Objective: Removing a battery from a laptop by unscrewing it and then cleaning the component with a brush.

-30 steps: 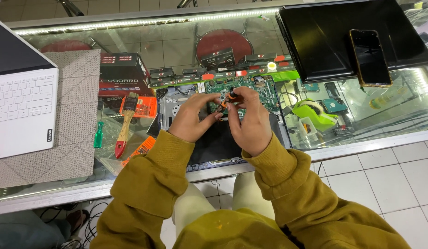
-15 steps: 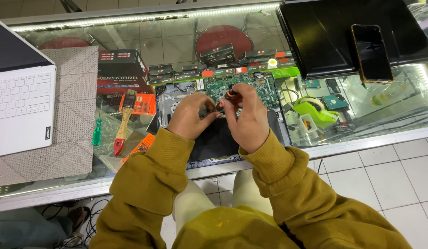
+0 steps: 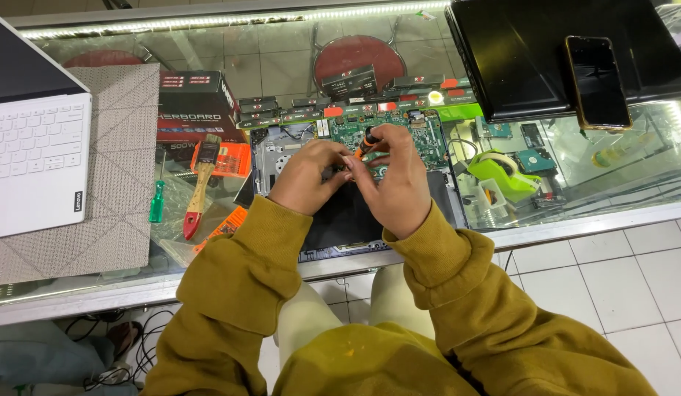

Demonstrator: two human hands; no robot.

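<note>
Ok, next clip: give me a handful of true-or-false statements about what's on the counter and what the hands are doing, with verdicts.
1. The right hand holds a small screwdriver over the green circuit board. True.
2. The left hand rests on the white laptop. False: it is at the opened device beside the right hand; the laptop lies far to the left.
3. A dark phone lies on a black closed laptop at the upper right. True.
4. The paintbrush has a blue handle tip. False: its tip is red.
5. A green-handled screwdriver lies untouched left of the brush. True.
</note>
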